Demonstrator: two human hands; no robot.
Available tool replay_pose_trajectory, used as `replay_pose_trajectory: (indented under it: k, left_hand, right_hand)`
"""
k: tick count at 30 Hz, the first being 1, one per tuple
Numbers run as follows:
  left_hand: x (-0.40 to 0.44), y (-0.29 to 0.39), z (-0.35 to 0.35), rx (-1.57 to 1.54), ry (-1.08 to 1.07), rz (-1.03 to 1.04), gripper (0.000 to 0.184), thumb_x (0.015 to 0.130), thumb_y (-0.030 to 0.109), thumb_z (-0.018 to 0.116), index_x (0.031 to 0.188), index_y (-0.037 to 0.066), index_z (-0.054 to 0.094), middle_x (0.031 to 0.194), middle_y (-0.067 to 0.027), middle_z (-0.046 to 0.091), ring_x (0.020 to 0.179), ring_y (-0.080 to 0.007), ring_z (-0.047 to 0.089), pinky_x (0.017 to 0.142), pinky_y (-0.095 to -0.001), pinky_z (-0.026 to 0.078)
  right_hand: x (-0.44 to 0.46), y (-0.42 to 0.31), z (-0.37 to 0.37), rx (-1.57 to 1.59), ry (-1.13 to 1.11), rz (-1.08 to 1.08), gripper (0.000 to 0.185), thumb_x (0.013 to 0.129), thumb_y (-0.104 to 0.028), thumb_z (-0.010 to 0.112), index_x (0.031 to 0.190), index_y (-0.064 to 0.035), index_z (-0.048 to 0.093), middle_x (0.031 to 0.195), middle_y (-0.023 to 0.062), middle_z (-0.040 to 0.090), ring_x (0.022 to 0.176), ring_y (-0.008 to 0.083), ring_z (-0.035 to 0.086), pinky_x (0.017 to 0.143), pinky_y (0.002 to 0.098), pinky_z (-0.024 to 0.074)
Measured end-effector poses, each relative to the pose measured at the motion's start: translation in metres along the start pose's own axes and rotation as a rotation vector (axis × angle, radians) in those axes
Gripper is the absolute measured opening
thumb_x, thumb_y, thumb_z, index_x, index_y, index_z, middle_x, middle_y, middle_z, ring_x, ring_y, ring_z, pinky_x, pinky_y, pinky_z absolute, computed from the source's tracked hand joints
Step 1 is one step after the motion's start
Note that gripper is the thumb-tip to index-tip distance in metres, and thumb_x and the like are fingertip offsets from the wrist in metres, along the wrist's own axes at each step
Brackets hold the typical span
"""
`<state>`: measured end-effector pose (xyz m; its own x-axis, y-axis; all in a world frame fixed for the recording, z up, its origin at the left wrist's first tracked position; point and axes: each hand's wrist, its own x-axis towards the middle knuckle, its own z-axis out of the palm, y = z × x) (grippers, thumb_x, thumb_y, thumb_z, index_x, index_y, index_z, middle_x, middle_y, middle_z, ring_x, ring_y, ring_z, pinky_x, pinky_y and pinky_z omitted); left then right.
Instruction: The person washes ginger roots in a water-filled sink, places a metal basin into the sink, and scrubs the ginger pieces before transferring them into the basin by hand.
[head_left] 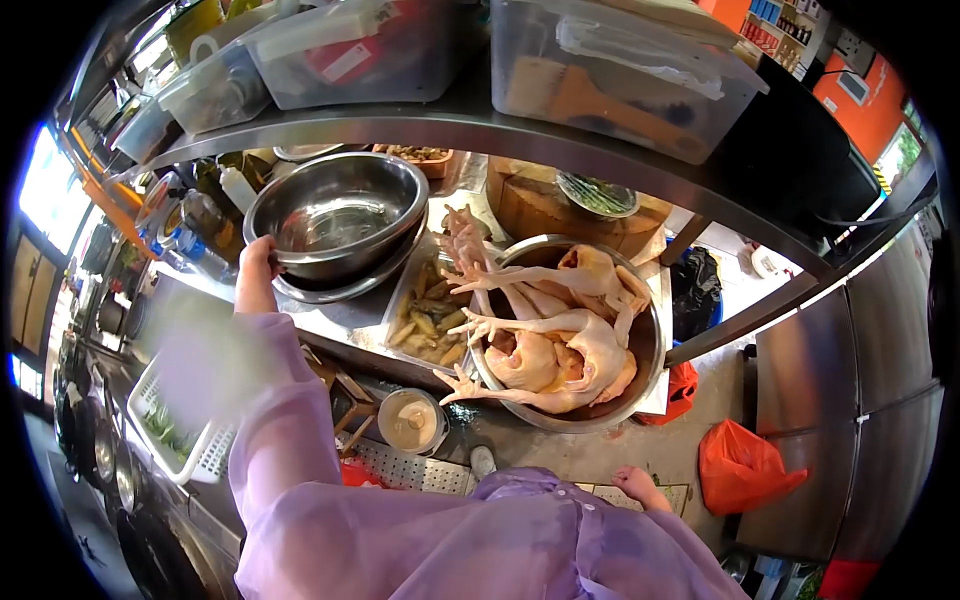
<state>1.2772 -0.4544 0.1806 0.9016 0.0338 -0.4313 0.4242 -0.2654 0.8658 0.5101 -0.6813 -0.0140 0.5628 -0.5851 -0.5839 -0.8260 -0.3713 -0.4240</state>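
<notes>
My left hand [258,262] grips the left rim of a large stainless steel bowl [340,215], fingers closed on its edge. That bowl rests inside or on top of another metal bowl [385,275] on the steel counter. Low by my body, over the floor, hangs my right hand [637,485], its fingers curled with nothing visible in them. Several plucked raw chickens [575,345] fill a wide metal basin [652,350] at the counter's front, feet poking out to the left. Beside it a tray of chicken feet [425,315] sits partly behind the chickens' legs.
Overhead runs a metal shelf [450,128] with plastic storage boxes [610,75]. A round wooden chopping block [525,205] carries a dish of greens [598,195]. A bucket [412,420], a red plastic bag [745,470] and a white basket [160,430] stand lower down.
</notes>
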Motion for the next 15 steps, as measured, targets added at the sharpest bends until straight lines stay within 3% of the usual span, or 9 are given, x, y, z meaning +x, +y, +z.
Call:
replay_pose_trajectory:
  k: [2,4,8,11,13,15]
  left_hand:
    - [-0.010,0.003,-0.009,-0.081,-0.003,-0.013,0.019,0.063,0.013,0.051,0.077,0.000,0.047,0.061,-0.0123,0.050,0.040,-0.0253,0.050,0.033,-0.0328,0.043]
    - [-0.039,0.007,-0.021,-0.184,0.057,0.024,0.020,0.063,0.014,0.053,0.079,0.003,0.048,0.062,-0.0105,0.050,0.044,-0.0245,0.051,0.035,-0.0314,0.042]
    - [-0.082,0.008,-0.065,-0.205,0.066,0.084,0.017,0.061,0.022,0.057,0.071,0.011,0.048,0.060,-0.0061,0.048,0.042,-0.0159,0.046,0.036,-0.0247,0.039]
    - [-0.136,-0.004,-0.102,-0.249,0.056,0.083,0.017,0.061,0.025,0.061,0.066,0.014,0.049,0.058,-0.0010,0.046,0.046,-0.0132,0.044,0.041,-0.0234,0.039]
    - [-0.186,-0.028,-0.121,-0.353,0.084,0.141,0.018,0.061,0.026,0.065,0.067,0.016,0.052,0.060,0.0004,0.046,0.054,-0.0124,0.046,0.048,-0.0250,0.039]
    - [-0.239,-0.060,-0.136,-0.467,0.174,0.136,0.018,0.061,0.024,0.066,0.068,0.015,0.052,0.060,0.0005,0.045,0.053,-0.0119,0.045,0.047,-0.0256,0.039]
  right_hand:
    - [0.006,0.009,0.003,0.006,-0.051,0.074,0.029,0.071,-0.034,0.053,0.075,-0.0058,0.057,0.076,0.0161,0.057,0.074,0.0351,0.054,0.066,0.0413,0.0435]
    - [0.021,0.023,0.008,-0.111,-0.048,-0.066,0.030,0.071,-0.032,0.056,0.085,-0.0059,0.059,0.078,0.0120,0.060,0.073,0.0256,0.059,0.066,0.0342,0.0456]
    - [0.036,0.020,-0.004,-0.103,-0.040,-0.121,0.034,0.071,-0.033,0.056,0.091,-0.0061,0.059,0.083,0.0109,0.061,0.076,0.0249,0.059,0.068,0.0330,0.0459]
    - [0.051,0.009,-0.022,-0.127,-0.147,-0.155,0.036,0.072,-0.033,0.056,0.094,-0.0056,0.058,0.088,0.0111,0.061,0.079,0.0254,0.058,0.070,0.0320,0.0459]
    - [0.067,0.007,-0.029,-0.079,-0.335,-0.327,0.036,0.073,-0.034,0.055,0.095,-0.0056,0.058,0.090,0.0126,0.060,0.081,0.0249,0.058,0.070,0.0317,0.0455]
    - [0.087,0.006,-0.027,-0.194,-0.474,-0.436,0.036,0.073,-0.035,0.055,0.096,-0.0063,0.057,0.092,0.0127,0.060,0.083,0.0260,0.057,0.072,0.0329,0.0450]
